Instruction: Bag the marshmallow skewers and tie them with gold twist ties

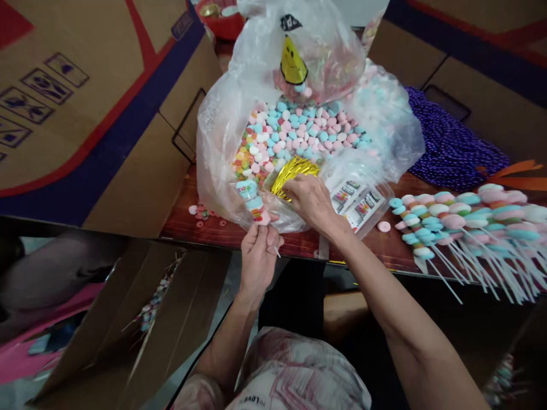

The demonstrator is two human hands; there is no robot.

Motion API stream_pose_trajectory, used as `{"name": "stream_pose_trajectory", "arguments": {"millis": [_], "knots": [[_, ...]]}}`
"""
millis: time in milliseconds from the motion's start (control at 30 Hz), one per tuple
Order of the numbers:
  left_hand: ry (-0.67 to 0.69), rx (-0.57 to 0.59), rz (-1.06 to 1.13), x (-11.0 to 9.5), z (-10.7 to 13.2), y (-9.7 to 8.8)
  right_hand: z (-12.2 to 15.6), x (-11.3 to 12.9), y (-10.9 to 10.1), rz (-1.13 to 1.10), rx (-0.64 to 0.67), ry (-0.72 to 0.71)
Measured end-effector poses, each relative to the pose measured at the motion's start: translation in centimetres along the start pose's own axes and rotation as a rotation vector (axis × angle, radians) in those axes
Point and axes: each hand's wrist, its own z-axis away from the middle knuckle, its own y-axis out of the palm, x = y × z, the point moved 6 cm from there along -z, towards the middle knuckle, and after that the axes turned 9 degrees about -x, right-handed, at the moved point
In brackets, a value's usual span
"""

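Note:
My left hand (258, 256) is closed around the stick of a marshmallow skewer (256, 208), just past the table's front edge. The skewer's pastel candies point up, and clear wrapping seems to cover them. My right hand (311, 202) reaches into a bundle of gold twist ties (294, 173), fingers pinched at its near end; the exact number of ties between the fingertips is hidden. Behind both hands a big clear plastic bag (217, 136) lies open, full of pink, blue and white marshmallows (307, 128). Ring-shaped gummies (244, 156) fill its left side.
Finished skewers (474, 219) lie piled at right, sticks over the edge. Purple strands (448, 142) sit behind them. A clear plastic box (363, 202) stands beside my right wrist. Large cartons (128, 125) flank the table; an open carton (171, 319) with skewers is below left.

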Motion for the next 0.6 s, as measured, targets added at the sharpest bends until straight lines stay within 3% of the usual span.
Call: {"name": "stream_pose_trajectory", "arguments": {"millis": [100,200,433,500,600], "knots": [[-0.020,-0.027,0.029,0.0,0.1,-0.4,-2.7,-0.1,1.8,0.125,0.034,-0.050],[-0.033,-0.029,0.052,0.1,0.1,-0.5,-3.5,-0.2,2.6,0.181,0.057,-0.099],[-0.084,0.007,0.075,0.5,-0.5,0.0,-3.3,-1.5,1.8,0.159,0.064,-0.031],[-0.095,0.000,0.078,0.4,-0.6,0.1,-3.4,-1.9,1.7,0.069,0.015,-0.010],[-0.096,-0.018,0.056,0.3,-0.7,0.3,-3.7,-2.4,1.0,-0.201,-0.190,0.008]]}}
